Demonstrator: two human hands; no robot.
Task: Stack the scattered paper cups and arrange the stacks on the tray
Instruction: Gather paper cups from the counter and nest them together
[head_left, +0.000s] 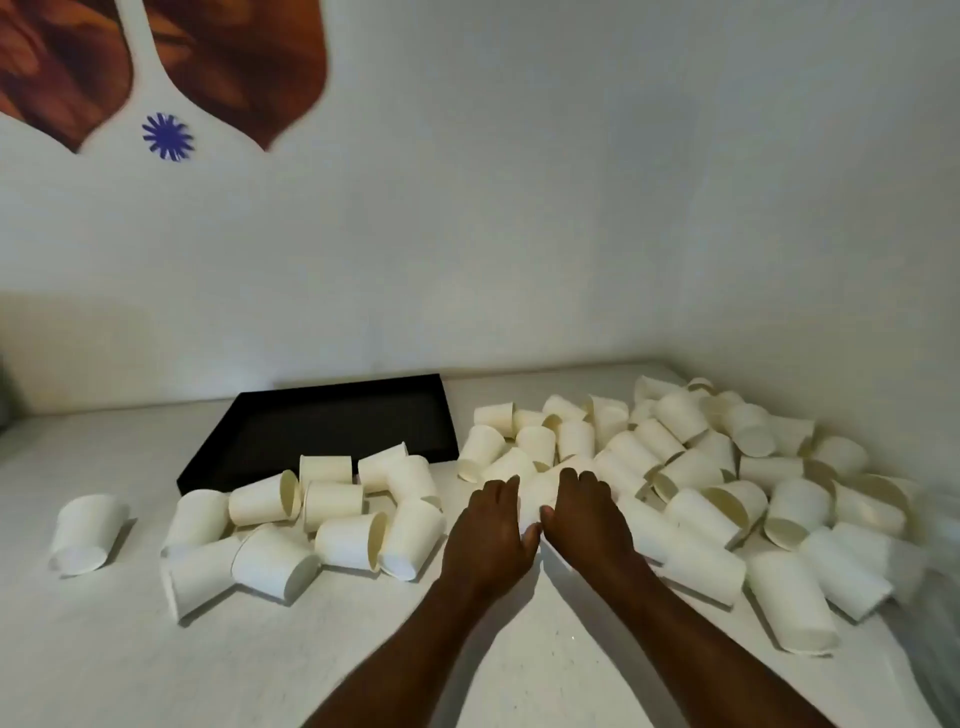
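While your left hand (488, 530) and right hand (587, 514) curl fingers round one cup (535, 501) mid-table, tray (322, 415) bare behind-left. Risk: you squeeze, rim crushes; your forearm (701, 639) sweeps loose cups (691, 467) off table (156, 649).

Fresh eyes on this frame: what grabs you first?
A sprawl of white paper cups, mostly tipped over, covers the white table, thickest at right. Behind the left cluster sits an empty black tray. At centre, the left hand and right hand meet around one cup.
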